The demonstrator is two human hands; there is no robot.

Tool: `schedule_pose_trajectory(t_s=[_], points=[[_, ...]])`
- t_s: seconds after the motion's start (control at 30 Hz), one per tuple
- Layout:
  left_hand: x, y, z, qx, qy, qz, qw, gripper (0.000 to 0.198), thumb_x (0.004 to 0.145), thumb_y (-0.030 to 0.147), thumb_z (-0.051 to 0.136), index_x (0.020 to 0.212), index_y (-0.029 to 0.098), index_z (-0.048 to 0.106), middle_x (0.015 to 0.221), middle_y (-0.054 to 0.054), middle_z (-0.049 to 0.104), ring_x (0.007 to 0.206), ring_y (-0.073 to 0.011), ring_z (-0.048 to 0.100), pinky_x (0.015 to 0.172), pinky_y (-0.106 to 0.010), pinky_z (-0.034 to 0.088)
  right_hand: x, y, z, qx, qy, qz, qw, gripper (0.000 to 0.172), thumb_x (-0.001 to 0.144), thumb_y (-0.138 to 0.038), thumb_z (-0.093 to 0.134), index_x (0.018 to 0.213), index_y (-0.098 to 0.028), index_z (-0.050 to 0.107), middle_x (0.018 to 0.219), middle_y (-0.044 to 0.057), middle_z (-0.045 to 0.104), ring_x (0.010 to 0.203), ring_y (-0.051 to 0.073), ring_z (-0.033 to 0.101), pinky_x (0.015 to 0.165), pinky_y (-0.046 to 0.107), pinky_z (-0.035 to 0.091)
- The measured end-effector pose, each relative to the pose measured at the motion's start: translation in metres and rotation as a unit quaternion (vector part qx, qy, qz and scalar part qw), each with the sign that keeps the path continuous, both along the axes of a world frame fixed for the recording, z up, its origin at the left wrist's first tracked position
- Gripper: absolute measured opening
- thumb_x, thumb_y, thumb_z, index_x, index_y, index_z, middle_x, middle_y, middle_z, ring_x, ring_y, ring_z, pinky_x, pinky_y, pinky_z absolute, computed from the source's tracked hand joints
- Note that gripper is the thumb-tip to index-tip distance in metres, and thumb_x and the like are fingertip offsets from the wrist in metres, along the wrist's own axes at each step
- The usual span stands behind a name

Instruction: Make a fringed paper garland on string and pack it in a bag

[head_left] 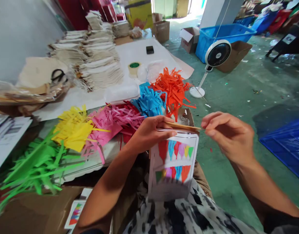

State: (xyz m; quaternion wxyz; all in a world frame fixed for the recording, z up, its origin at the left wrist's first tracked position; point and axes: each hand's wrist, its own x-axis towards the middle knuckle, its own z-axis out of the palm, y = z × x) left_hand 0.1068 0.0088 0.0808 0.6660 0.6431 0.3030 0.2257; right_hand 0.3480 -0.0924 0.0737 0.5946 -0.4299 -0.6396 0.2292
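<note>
My left hand is closed at the upper edge of a white printed card packet, which shows colourful tassel garlands. A thin tan strip lies between the thumb and fingers of that hand, along the packet's top. At the pointed right end of the strip, my right hand has its thumb and fingertips pinched together; whether they grip anything is too small to see. The packet stands on my lap, tilted toward me.
Cut paper tassels lie along the table edge: green, yellow, pink, blue and orange. Behind are stacked off-white bundles, scissors and a phone. A fan and blue crate stand right.
</note>
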Motion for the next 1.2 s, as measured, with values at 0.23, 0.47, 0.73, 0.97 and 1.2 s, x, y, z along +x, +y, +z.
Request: schedule_pose_trajectory(t_s=[0.23,0.47,0.73,0.97,1.2], points=[[0.0,-0.004,-0.01,0.055,0.021,-0.024,0.998,0.039,0.089,0.032,0.079,0.122,0.012,0.074,0.116,-0.012,0.081,0.102,-0.0213,0.076,0.088,-0.03,0.059,-0.017,-0.032,-0.001,-0.127,-0.01,0.055,0.99,0.015,0.093,-0.012,0.075,0.099,-0.026,0.073,0.103,0.003,0.073,0.097,0.019,0.07,0.078,0.031,0.057],[-0.005,-0.011,-0.023,0.029,0.024,-0.035,0.999,0.038,0.089,0.034,0.08,0.121,0.013,0.075,0.118,-0.013,0.081,0.104,-0.023,0.077,0.09,-0.031,0.059,-0.02,-0.018,-0.023,0.003,0.007,-0.05,0.999,0.048,0.083,-0.006,0.08,0.124,-0.031,0.07,0.114,0.006,0.07,0.111,0.025,0.068,0.076,0.036,0.06],[-0.119,0.059,0.057,0.077,0.081,0.157,0.981,0.062,0.074,0.046,0.092,0.124,0.013,0.077,0.104,-0.013,0.083,0.091,-0.0255,0.077,0.08,-0.034,0.063,-0.03,0.022,-0.013,0.068,0.063,-0.057,0.994,0.058,0.071,0.0,0.083,0.119,-0.031,0.075,0.127,0.011,0.067,0.104,0.024,0.069,0.066,0.034,0.058],[-0.226,0.159,0.061,0.121,0.17,0.324,0.923,0.075,0.053,0.044,0.1,0.118,0.012,0.08,0.105,-0.012,0.083,0.1,-0.0278,0.075,0.1,-0.042,0.057,-0.058,0.044,-0.031,-0.004,0.055,-0.089,0.995,0.039,0.076,-0.021,0.086,0.11,-0.033,0.075,0.083,0.004,0.067,0.107,0.032,0.067,0.1,0.056,0.054],[-0.246,0.161,0.023,0.101,0.101,0.31,0.94,0.103,0.064,0.036,0.098,0.155,0.014,0.054,0.09,-0.009,0.084,0.087,-0.0206,0.077,0.099,-0.037,0.055,-0.075,0.047,-0.032,-0.098,0.106,-0.047,0.988,0.046,0.073,-0.025,0.087,0.116,-0.037,0.073,0.082,0.004,0.064,0.068,0.026,0.057,0.069,0.05,0.052]])
